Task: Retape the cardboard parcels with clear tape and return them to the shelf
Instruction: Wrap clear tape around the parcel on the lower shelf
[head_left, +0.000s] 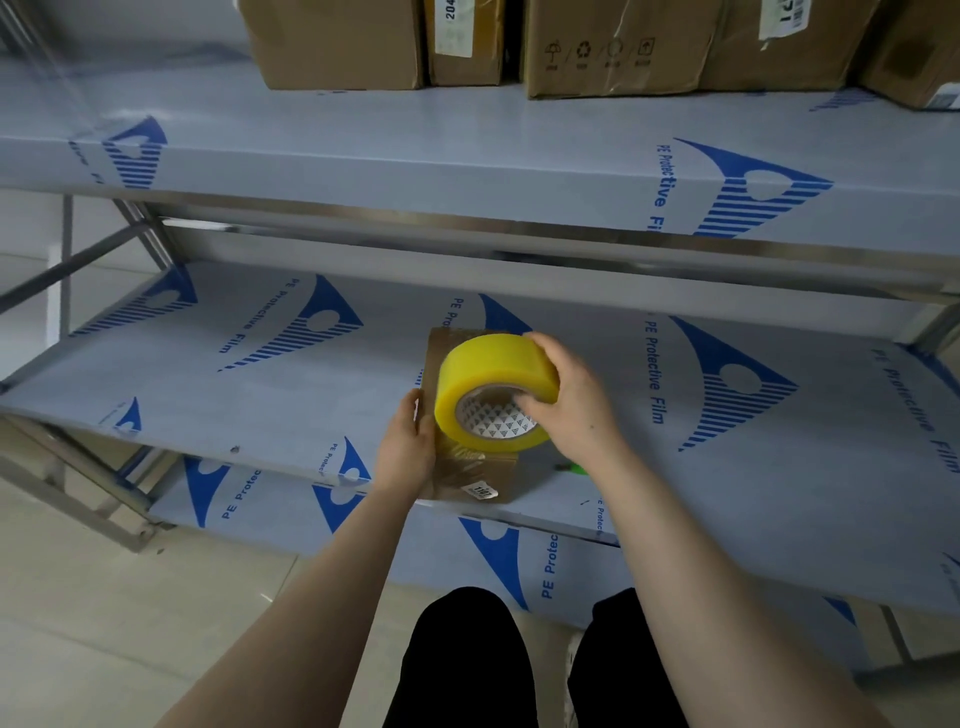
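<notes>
A small flat cardboard parcel (470, 475) lies on the middle shelf (291, 395), near its front edge, with a white label on its near end. My right hand (563, 400) grips a big yellow-tinted roll of clear tape (491, 387) just above the parcel, thumb inside the core. A strip of tape runs from the roll down onto the parcel's top. My left hand (408, 444) rests against the parcel's left side, fingers straight along its edge.
Several larger cardboard boxes (337, 41) stand on the upper shelf (467, 156). A small green object (574, 468) lies on the middle shelf right of the parcel. A lower shelf (467, 566) and my dark-trousered legs (462, 660) are below. Tiled floor on the left.
</notes>
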